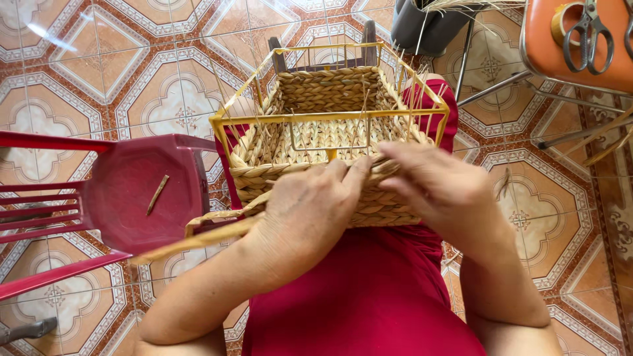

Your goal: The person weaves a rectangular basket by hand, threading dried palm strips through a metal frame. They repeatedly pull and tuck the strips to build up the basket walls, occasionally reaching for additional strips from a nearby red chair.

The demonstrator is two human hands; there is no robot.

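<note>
A half-woven straw basket (328, 92) sits on my lap, built around a yellow wire frame (330, 117). My left hand (310, 207) presses against the near woven wall, fingers curled on the top braid. A loose braided strand (198, 240) trails from under that hand to the left. My right hand (438, 184) grips the braid at the near rim, right beside the left hand's fingertips. Thin straw stakes stick up along the frame's sides.
A red plastic chair (132, 191) stands at my left with a short straw piece (157, 194) on its seat. An orange stool (573, 39) at the upper right carries scissors (589, 33) and a tape roll. A dark bucket (425, 26) of straw stands behind the basket. Patterned tile floor lies all around.
</note>
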